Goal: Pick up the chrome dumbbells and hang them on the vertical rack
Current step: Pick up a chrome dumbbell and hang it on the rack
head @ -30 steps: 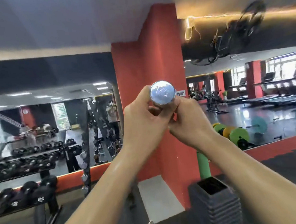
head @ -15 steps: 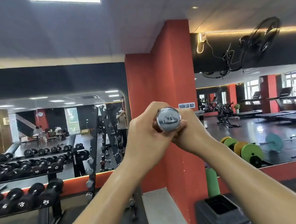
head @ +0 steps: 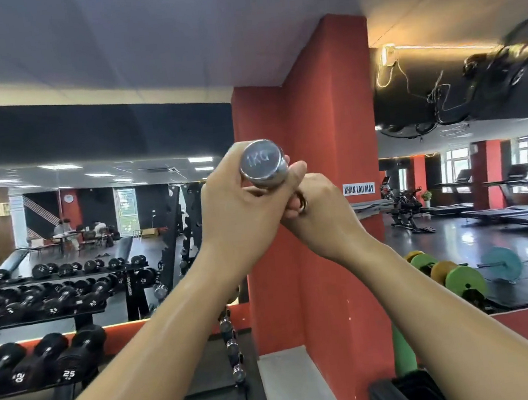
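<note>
I hold the 1KG chrome dumbbell (head: 262,164) end-on, left hand (head: 241,211) and right hand (head: 318,207) both wrapped round it: picked up, I judge, but not yet hung on the vertical rack (head: 242,392) below my left hand.

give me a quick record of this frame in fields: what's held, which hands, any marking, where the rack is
held item: chrome dumbbell, end face toward the camera
marking: 1KG
left hand: grips the dumbbell just under its head
right hand: grips it too, thumb against the head
vertical rack: low in view, beside the red pillar, partly hidden by the left forearm
task state: dumbbell not yet hung
other: black dumbbells, lower left
</note>
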`<act>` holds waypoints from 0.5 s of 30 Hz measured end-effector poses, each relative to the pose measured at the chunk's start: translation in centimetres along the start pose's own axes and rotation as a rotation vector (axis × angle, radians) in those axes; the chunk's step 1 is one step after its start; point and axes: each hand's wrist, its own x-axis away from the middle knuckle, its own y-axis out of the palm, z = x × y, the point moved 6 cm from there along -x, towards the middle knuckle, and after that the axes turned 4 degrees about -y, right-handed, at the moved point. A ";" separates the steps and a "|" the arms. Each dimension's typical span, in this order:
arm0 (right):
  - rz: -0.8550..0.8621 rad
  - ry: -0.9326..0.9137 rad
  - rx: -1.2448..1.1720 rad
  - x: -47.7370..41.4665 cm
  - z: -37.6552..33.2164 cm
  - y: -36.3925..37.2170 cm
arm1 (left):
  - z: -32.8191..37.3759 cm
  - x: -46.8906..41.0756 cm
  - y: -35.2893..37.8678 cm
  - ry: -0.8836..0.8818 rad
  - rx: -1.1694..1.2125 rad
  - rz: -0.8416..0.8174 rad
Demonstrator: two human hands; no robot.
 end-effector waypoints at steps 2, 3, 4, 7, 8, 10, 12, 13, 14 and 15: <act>-0.009 0.060 0.004 -0.9 2.7 3.8 | -3.1 -2.2 -2.2 -0.064 0.065 0.021; 0.016 0.101 -0.009 -1.3 4.0 5.3 | -4.8 -3.3 -3.4 -0.096 0.098 0.033; 0.062 0.129 -0.039 -1.7 5.1 6.4 | -6.4 -4.2 -4.4 -0.130 0.130 0.047; 0.170 0.192 -0.107 -3.4 8.0 10.4 | -11.7 -7.3 -7.3 -0.218 0.186 0.113; 0.186 0.217 -0.129 -4.0 9.0 11.8 | -13.4 -8.3 -8.2 -0.244 0.180 0.131; 0.205 0.255 -0.171 -5.2 11.0 14.5 | -17.1 -10.3 -9.6 -0.317 0.149 0.157; 0.216 0.286 -0.214 -6.2 12.7 16.8 | -21.1 -12.0 -10.9 -0.408 0.095 0.177; 0.220 0.305 -0.256 -6.7 13.7 18.1 | -23.1 -12.8 -11.5 -0.443 0.064 0.181; 0.220 0.323 -0.299 -7.1 14.8 19.3 | -24.9 -13.5 -11.9 -0.463 0.036 0.179; 0.219 0.337 -0.338 -7.5 15.9 20.7 | -26.6 -14.1 -12.3 -0.466 -0.005 0.167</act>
